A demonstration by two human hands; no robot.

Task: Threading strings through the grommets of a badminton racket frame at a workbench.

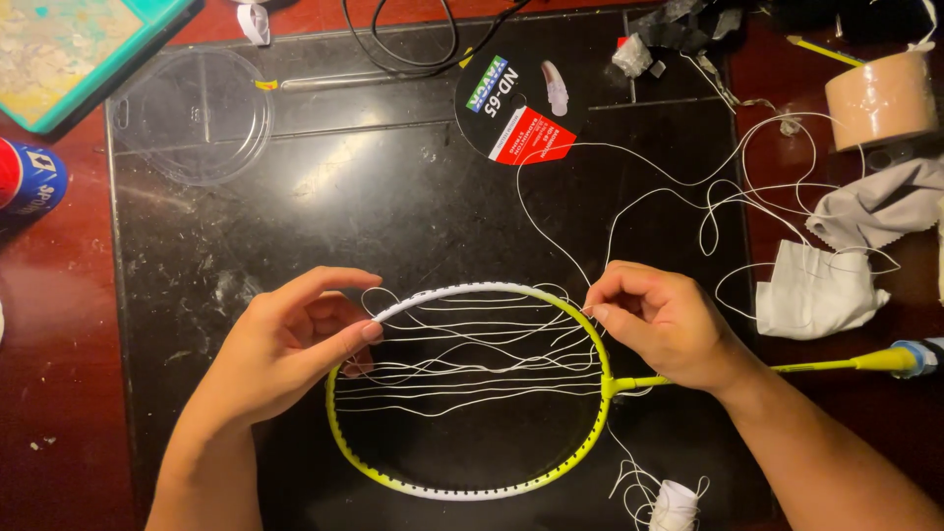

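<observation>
Gripping one yellow racket frame: two hands, left and right.

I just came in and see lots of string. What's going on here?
A person is stringing a yellow badminton racket lying on a black mat. The left hand pinches strings at the frame's left side, the right hand holds white string at its right. The strings hang loose and wavy.
</observation>
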